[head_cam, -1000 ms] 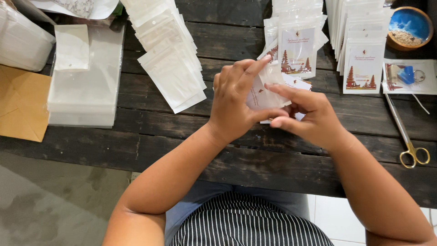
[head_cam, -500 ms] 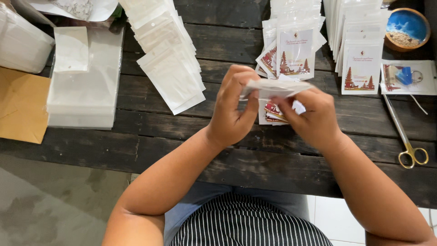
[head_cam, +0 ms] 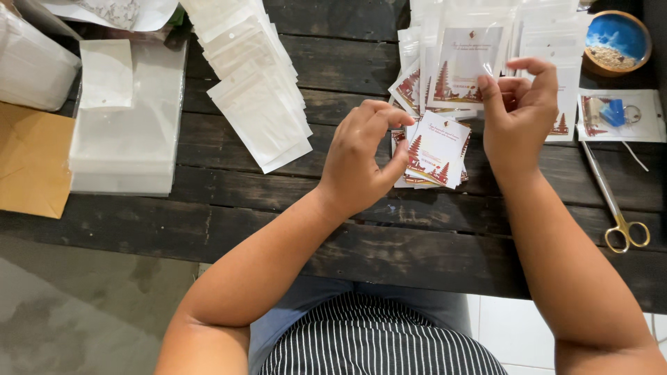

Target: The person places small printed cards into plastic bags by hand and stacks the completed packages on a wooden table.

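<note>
My left hand (head_cam: 363,158) hovers over the dark wooden table (head_cam: 361,229), fingers curved in a loose C and holding nothing. Its thumb lies against a small stack of white cards (head_cam: 436,149) printed with red trees. My right hand (head_cam: 520,111) is raised just right of that stack, thumb and forefinger apart. The thumb tip touches the right edge of a card in a clear sleeve (head_cam: 464,57) that lies on top of a row of sleeved cards at the back. Whether the fingers still pinch it is hard to tell.
A fanned pile of empty clear sleeves (head_cam: 253,97) lies at the back left, beside a stack of clear bags (head_cam: 128,139) and a brown envelope (head_cam: 28,163). Gold-handled scissors (head_cam: 617,208), a small bagged blue item (head_cam: 615,114) and a blue bowl (head_cam: 615,38) sit on the right.
Both hands held a card and sleeve together over the stack. Now they have parted; the sleeved card lies on the back row and my right hand has moved up and right.
</note>
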